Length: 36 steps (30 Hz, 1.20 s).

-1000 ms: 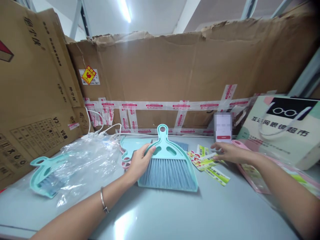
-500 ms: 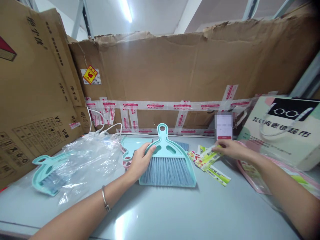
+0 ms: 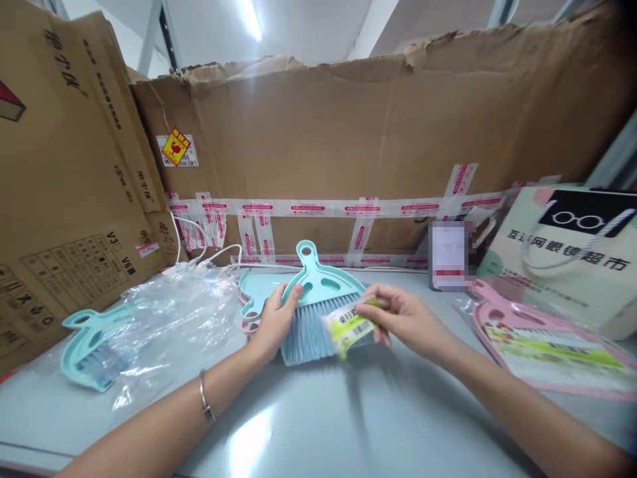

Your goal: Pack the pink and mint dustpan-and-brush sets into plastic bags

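My left hand (image 3: 277,318) grips the left edge of a mint-green dustpan and brush set (image 3: 322,292), its grey-blue bristles facing me and its looped handle pointing up and away. In my right hand (image 3: 393,312) is a yellow-green printed paper label (image 3: 352,325), pinched between thumb and fingers in front of the bristles. Motion blurs the label a little. Behind my left hand lie more mint dustpans (image 3: 256,285), with a pink rim showing below them; the hand partly hides them.
On the left, another mint set (image 3: 92,352) lies by crumpled clear plastic bags (image 3: 184,318). At right are a wrapped pink dustpan set (image 3: 537,332), a phone (image 3: 448,255) standing upright and a paper bag (image 3: 562,259). Cardboard (image 3: 323,133) walls the back.
My right hand has come left and nearer with a label, from beside the phone to the bristles. The dustpan set in my left hand has shifted slightly left and tilted.
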Available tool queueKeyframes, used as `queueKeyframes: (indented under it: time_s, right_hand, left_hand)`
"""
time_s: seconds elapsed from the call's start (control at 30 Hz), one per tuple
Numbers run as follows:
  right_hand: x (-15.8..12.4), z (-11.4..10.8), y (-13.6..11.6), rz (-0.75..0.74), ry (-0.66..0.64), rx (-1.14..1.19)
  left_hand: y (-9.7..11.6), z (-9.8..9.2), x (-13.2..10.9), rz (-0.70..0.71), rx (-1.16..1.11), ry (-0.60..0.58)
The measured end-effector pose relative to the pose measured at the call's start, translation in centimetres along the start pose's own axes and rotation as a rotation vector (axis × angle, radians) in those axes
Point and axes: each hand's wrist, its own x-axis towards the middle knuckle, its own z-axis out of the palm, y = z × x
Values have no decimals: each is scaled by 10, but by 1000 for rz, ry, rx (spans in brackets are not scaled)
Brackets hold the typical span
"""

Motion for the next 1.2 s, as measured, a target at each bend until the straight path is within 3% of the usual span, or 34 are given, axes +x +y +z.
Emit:
queueKeyframes:
  time_s: [0.2, 0.57, 0.63, 0.7, 0.77, 0.83, 0.93, 0.97, 1.0, 1.1, 1.2]
  right_hand:
    - [4, 9, 19, -40, 161, -223]
    - [0, 10, 16, -68, 212, -290]
    - [-3, 11, 13, -192, 366, -218]
    - [-5, 12, 10, -368, 621, -117]
    - [-4, 12, 7, -432, 770, 14]
    - [-2, 14, 8, -323, 648, 172]
    - [-1, 23, 11, -95, 210, 373]
    - [-2, 27, 12, -50, 117, 429]
    - [-4, 31, 12, -18, 75, 482]
    - [-8, 39, 14, 52, 113, 607]
    - [-7, 37, 17, 96, 178, 673]
  left_hand:
    - [5, 0, -3, -21, -89, -43]
    - [11, 0, -6, 34, 84, -99]
    - [13, -1, -5, 27, 37, -59]
    - [16, -1, -4, 45, -37, 16]
    - [19, -2, -4, 71, -112, 90]
    - [21, -2, -5, 98, -167, 125]
    - [21, 2, -9, 121, -192, 114]
    - [19, 4, -11, 122, -188, 101]
    - [17, 6, -13, 116, -181, 85]
    - [14, 10, -15, 80, -135, 23]
    - [22, -1, -8, 88, 40, -114]
